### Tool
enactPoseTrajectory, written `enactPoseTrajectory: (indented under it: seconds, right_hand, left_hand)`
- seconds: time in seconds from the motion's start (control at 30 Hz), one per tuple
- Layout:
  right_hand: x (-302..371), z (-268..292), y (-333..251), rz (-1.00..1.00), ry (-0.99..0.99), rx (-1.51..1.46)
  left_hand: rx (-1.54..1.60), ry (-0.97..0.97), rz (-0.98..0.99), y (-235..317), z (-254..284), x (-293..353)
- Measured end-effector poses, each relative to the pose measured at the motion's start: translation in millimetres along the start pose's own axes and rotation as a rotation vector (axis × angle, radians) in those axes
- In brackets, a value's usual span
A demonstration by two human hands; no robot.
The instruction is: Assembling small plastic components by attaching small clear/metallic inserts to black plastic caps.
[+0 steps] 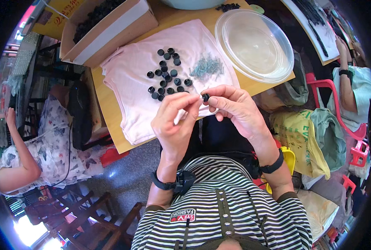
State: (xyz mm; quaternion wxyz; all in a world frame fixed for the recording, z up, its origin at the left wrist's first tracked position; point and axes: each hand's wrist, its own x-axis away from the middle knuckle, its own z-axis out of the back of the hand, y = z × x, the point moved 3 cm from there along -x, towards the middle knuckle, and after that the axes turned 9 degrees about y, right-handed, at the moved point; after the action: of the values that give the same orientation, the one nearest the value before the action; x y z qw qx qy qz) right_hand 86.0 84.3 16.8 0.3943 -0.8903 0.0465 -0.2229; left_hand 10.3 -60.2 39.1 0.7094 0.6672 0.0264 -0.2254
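Over the near edge of a pale pink cloth [143,62], my two hands meet at the fingertips. My right hand [241,110] pinches a small round black cap [205,97] between thumb and forefinger. Thumb and forefinger of my left hand [175,121] press together right beside that cap; whatever they hold is too small to make out. Several more black caps [163,69] lie scattered on the cloth beyond my left hand. To their right is a loose pile of small clear bluish pieces [207,67].
A cardboard box [114,31] of black parts stands at the far left. A round clear plastic lid or tray [256,46] sits at the right of the wooden table [110,121]. One person [23,160] is at the left, another [352,87] at the right, by a red chair [331,87].
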Motion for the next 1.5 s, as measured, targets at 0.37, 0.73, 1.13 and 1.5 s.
enactPoseTrajectory:
  seconds: [0.37, 0.73, 1.13, 1.5]
  right_hand:
    - [-2, 16, 5, 0.019, 0.039, 0.018]
    - [-3, 26, 4, 0.077, 0.117, 0.083]
    - [-3, 23, 5, 0.072, 0.106, 0.098]
    - [8, -17, -13, 0.552, 0.078, 0.513]
  left_hand:
    - [0.135, -0.166, 0.196, -13, -7, -1]
    - [-0.665, -0.157, -0.111, -25, 9, -49]
    - [-0.732, -0.244, -0.232, -23, -9, -48]
    - [-0.084, -0.241, 0.081, -14, -6, -23]
